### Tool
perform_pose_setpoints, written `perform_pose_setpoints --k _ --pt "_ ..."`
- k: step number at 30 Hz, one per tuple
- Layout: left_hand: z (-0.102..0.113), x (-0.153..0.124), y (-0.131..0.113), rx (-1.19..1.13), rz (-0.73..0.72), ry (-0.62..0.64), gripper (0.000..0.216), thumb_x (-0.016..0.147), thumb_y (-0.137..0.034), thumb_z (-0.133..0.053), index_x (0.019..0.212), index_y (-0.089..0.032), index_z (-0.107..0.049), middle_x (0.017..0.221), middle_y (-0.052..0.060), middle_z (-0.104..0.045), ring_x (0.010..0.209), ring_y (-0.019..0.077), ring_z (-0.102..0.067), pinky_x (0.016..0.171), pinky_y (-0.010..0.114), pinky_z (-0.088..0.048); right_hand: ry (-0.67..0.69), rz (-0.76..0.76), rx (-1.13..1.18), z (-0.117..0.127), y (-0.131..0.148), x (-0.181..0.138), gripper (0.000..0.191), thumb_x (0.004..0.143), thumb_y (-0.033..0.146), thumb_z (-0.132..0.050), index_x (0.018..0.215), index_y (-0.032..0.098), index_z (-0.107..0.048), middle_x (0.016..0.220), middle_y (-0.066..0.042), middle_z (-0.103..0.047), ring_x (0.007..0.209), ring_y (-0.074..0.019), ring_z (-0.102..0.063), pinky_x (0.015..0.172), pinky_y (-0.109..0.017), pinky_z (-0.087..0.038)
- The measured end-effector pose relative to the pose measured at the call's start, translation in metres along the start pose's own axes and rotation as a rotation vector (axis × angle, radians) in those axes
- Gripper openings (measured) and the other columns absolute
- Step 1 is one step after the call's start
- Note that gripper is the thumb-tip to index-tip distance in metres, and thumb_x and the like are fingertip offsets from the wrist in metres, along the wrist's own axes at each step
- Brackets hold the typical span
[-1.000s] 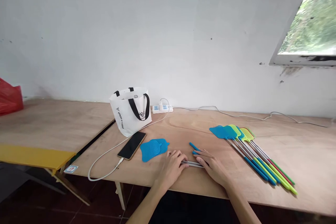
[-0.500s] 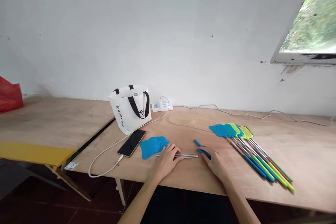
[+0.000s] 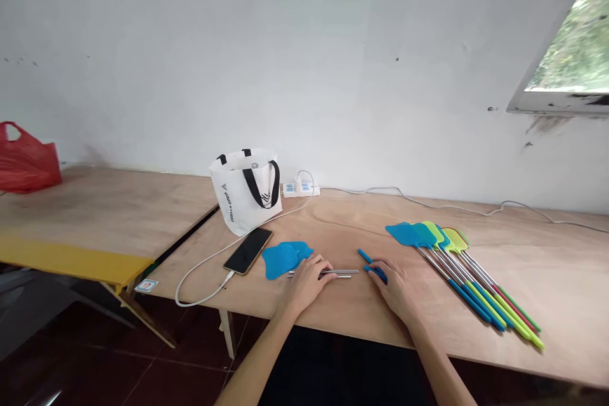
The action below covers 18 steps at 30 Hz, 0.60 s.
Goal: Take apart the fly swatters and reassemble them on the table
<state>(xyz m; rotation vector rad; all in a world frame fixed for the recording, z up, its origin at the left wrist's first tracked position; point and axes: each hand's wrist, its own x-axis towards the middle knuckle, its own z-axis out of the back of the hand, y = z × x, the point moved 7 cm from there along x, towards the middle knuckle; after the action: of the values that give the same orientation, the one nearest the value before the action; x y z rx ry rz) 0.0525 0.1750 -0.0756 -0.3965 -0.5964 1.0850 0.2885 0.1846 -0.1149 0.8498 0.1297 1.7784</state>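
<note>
My left hand [image 3: 310,278] is closed, thumb and fingers pinching a thin metal rod [image 3: 346,271]. A second metal rod [image 3: 345,276] lies beside it on the table, partly hidden under the hand. Just left of that hand lie two blue fly swatter heads [image 3: 280,260], overlapping. My right hand [image 3: 392,287] has its fingers curled over a blue handle [image 3: 379,273], resting on the table. Another blue handle [image 3: 365,255] lies against it, pointing up and left. The rod's right end stops short of the blue handles.
Several assembled fly swatters [image 3: 459,273] lie fanned out at right. At left are a phone [image 3: 248,251] with a white charging cable, a white tote bag [image 3: 240,200] and a power strip [image 3: 288,189] by the wall. A red bag [image 3: 28,162] sits on the adjoining table.
The view has turned slightly left, so things appear shifted right. My left fingers have closed on one rod and raised it slightly. My right hand stays at the blue handles.
</note>
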Motion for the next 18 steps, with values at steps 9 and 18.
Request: perform_pose_setpoints --k 9,18 --pt "-0.002 -0.001 0.003 0.009 0.010 -0.012 0.018 0.099 -0.035 -0.059 0.097 -0.024 -0.072 0.103 0.002 -0.069 0.100 0.0204 -0.062 0.090 0.034 -0.045 0.012 0.145 -0.060 0.007 0.032 -0.007 0.031 0.104 0.039 -0.040 0.111 0.031 -0.069 0.118 -0.004 -0.073 0.121 -0.0265 -0.062 0.117 -0.061 -0.026" --pt "-0.005 -0.003 0.000 -0.024 -0.059 0.031 0.027 0.100 -0.043 -0.054 0.109 -0.031 -0.077 0.101 0.002 -0.067 0.097 0.0197 -0.061 0.090 0.033 -0.046 0.108 0.245 -0.008 0.007 0.056 -0.006 0.035 0.106 0.037 -0.039 0.118 0.032 -0.072 0.106 -0.005 -0.076 0.098 -0.0234 -0.069 0.102 -0.045 -0.046"
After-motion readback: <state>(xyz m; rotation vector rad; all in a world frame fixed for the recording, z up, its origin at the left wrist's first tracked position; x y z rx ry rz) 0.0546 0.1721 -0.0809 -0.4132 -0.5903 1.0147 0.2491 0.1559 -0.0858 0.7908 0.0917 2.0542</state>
